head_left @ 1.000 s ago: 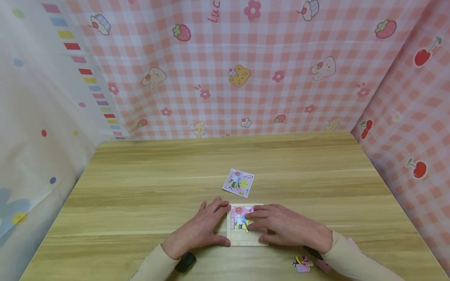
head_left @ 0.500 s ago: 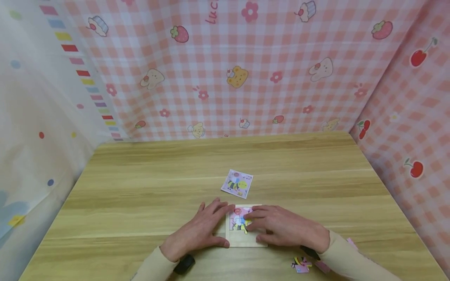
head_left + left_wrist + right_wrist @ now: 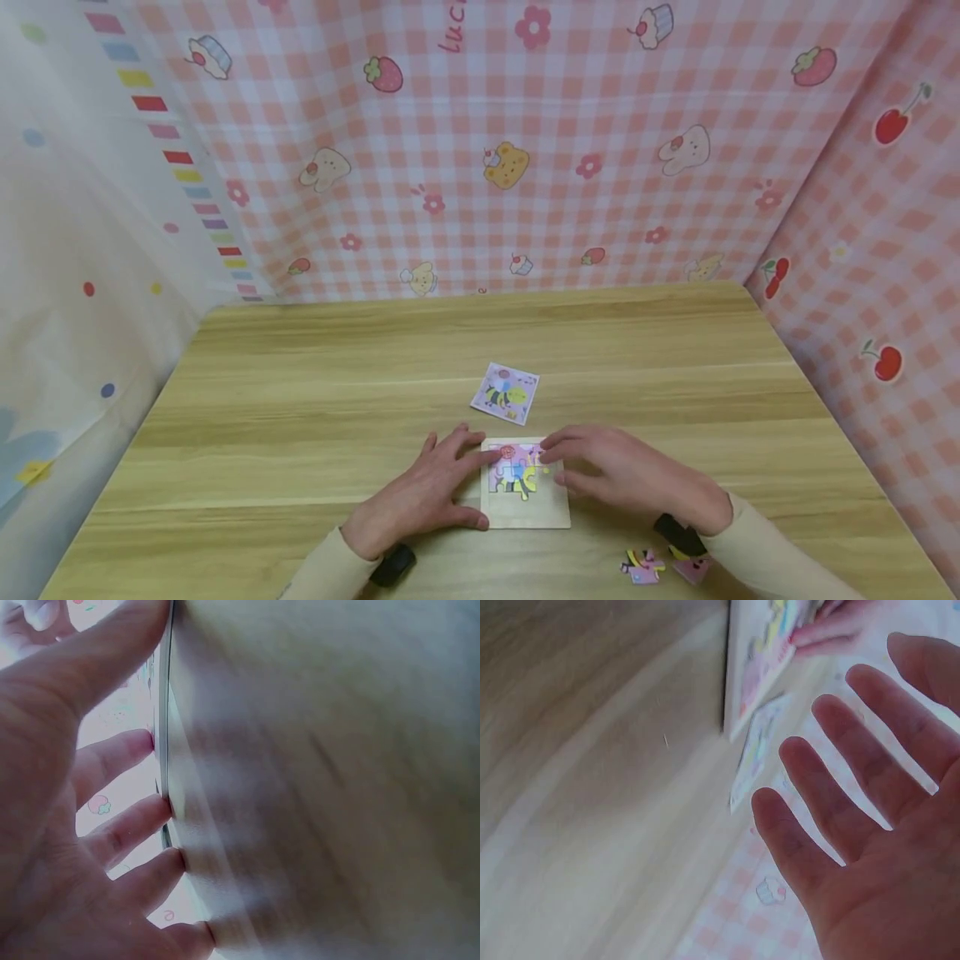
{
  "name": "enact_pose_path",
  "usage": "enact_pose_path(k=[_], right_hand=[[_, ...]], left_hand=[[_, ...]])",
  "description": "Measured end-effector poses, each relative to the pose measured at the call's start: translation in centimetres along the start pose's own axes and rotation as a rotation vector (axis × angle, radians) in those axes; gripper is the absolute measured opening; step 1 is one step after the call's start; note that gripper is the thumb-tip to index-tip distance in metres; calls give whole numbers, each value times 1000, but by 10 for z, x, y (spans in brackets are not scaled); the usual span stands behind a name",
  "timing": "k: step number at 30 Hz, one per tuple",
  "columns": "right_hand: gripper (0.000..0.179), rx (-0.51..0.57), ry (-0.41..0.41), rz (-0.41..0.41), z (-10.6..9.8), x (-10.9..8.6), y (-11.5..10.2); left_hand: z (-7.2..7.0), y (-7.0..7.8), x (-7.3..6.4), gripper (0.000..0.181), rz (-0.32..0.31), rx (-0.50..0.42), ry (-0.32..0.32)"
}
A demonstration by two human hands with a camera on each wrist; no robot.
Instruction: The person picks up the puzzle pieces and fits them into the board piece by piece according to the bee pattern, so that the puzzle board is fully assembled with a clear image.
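Observation:
A shallow wooden puzzle tray [image 3: 525, 514] lies near the front of the table, with several joined jigsaw pieces [image 3: 517, 475] of a bee picture in its upper part. My left hand [image 3: 423, 487] rests along the tray's left side, thumb at the lower corner and index fingertip over the pieces. In the left wrist view, the fingers of that hand [image 3: 127, 832] reach down to the tray and table with gaps between them. My right hand [image 3: 622, 471] hovers at the tray's upper right, fingers extended. The right wrist view shows its fingers [image 3: 802, 776] spread with nothing between them.
A square picture card [image 3: 506, 393] with the same bee lies behind the tray. Loose jigsaw pieces [image 3: 642, 567] sit at the front right, another one [image 3: 690, 569] partly under the right wrist. Patterned cloth [image 3: 465, 108] hangs at the back and sides of the table [image 3: 300, 400].
My right hand has lifted off the joined pieces and shifted right, uncovering more of them. The left index fingertip now lies lower, over the pieces; the rest of that hand stays put.

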State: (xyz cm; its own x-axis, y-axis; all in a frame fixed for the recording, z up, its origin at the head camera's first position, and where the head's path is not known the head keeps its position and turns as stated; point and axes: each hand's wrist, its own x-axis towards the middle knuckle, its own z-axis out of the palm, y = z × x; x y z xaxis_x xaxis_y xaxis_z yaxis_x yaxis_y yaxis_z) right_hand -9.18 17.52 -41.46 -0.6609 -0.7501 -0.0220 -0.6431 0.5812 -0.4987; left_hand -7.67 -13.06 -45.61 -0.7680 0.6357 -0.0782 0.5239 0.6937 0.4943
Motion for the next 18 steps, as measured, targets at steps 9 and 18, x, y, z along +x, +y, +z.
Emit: enact_pose_path(k=[9, 18], right_hand=[[20, 31, 150, 0, -16, -21, 5], [17, 53, 180, 16, -18, -40, 14]], left_hand=[[-1, 2, 0, 83, 2, -20, 7], [0, 2, 1, 85, -8, -16, 7]])
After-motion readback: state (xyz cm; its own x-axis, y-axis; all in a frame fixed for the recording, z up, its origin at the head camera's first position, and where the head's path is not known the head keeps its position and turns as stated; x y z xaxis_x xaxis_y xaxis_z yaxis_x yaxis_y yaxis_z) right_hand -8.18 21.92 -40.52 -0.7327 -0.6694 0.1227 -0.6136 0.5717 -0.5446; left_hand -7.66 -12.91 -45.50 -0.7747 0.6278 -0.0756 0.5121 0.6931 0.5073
